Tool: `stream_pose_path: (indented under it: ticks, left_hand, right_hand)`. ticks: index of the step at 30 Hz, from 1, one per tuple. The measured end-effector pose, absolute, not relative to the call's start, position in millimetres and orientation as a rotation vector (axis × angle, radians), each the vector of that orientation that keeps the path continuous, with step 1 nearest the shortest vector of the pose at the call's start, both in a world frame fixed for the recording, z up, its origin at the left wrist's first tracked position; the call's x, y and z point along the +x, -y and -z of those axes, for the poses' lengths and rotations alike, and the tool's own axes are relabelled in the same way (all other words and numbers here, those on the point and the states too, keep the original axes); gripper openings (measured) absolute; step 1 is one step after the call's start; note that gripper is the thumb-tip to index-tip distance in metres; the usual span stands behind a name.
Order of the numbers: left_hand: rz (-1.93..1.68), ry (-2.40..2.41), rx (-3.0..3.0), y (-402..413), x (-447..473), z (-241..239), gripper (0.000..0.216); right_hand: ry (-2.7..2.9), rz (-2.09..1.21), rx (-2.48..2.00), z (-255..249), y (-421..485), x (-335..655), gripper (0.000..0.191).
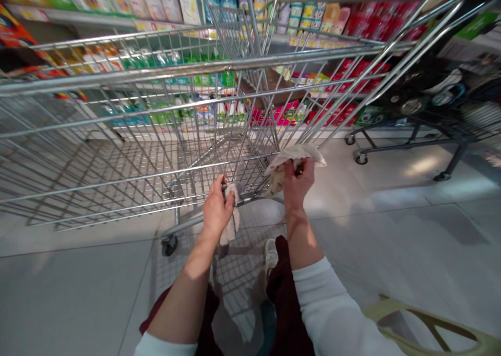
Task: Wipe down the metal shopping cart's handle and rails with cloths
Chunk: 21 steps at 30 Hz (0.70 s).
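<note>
A metal wire shopping cart [188, 103] stands side-on in front of me. My left hand [216, 210] is closed around a small pale cloth [230, 223], which hangs below the fingers, close to the cart's lower side wires. Further right, my right hand [298, 181] grips a larger crumpled off-white cloth [301, 155] against the lower corner of the cart's basket. Part of that cloth is hidden behind the fingers. Below the basket runs the cart's grey lower frame, with a black caster wheel [169, 245] on the floor.
Shelves [86, 18] with bottles and cleaning products stand behind the cart. At the right is another dark cart [415, 131] loaded with items. An olive-green plastic object [430, 322] is at the lower right. My shoe [270, 254] rests on the tiled floor [70, 293].
</note>
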<state>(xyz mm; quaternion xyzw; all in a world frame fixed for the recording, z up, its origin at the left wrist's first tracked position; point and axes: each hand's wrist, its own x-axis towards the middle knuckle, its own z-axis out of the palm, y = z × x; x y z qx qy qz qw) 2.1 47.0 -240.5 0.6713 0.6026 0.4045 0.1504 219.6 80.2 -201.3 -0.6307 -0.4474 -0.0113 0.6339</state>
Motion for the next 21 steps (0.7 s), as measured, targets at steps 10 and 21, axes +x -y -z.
stream_pose_path:
  ticks: [10, 21]
  left_hand:
    - [-1.166, -1.704, 1.95, -49.4, 0.2, 242.8, 0.055]
    - [-1.175, -1.682, 1.962, -50.4, 1.2, 241.8, 0.055]
  right_hand:
    - [1.234, -0.271, -1.744, 263.3, -77.2, 182.1, 0.021]
    - [1.331, -0.081, -1.691, 219.5, -67.2, 186.7, 0.004]
